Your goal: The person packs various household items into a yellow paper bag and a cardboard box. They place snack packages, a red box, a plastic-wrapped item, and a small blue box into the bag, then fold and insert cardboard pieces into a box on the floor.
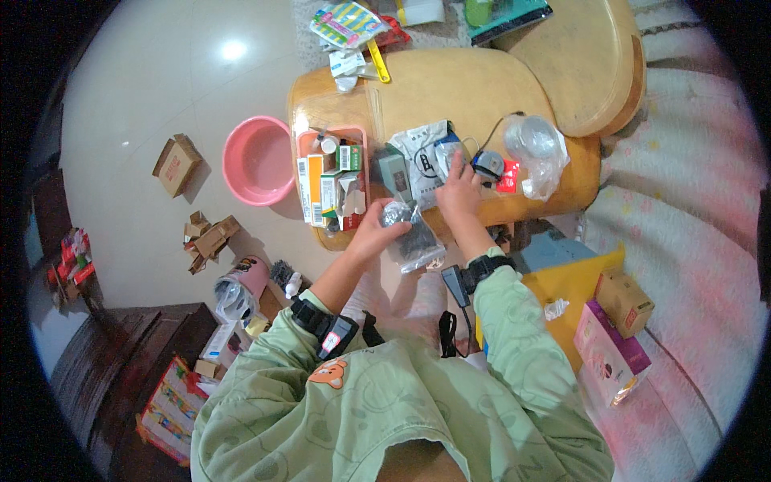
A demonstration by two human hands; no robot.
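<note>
My left hand (pixel 374 235) grips the top of a clear plastic zip bag (pixel 418 241) with dark contents, held over the near edge of the wooden table. My right hand (pixel 461 191) reaches over the table, its fingers at a small silver and blue packet (pixel 446 158). Whether those fingers grip the packet or only touch it, I cannot tell. Under the packet lies a white printed bag (pixel 421 141). Beside that bag, near my left hand, is a dark grey-green box (pixel 395 175). A rounded device with a cable (pixel 488 164) sits just right of my right hand.
A pink basket (pixel 364 134) with several medicine boxes stands on the left of the table (pixel 458 84). Further right are a red sachet (pixel 508 176) and clear plastic packaging (pixel 539 150). A pink basin (pixel 259 159) and cardboard boxes (pixel 177 165) are at left.
</note>
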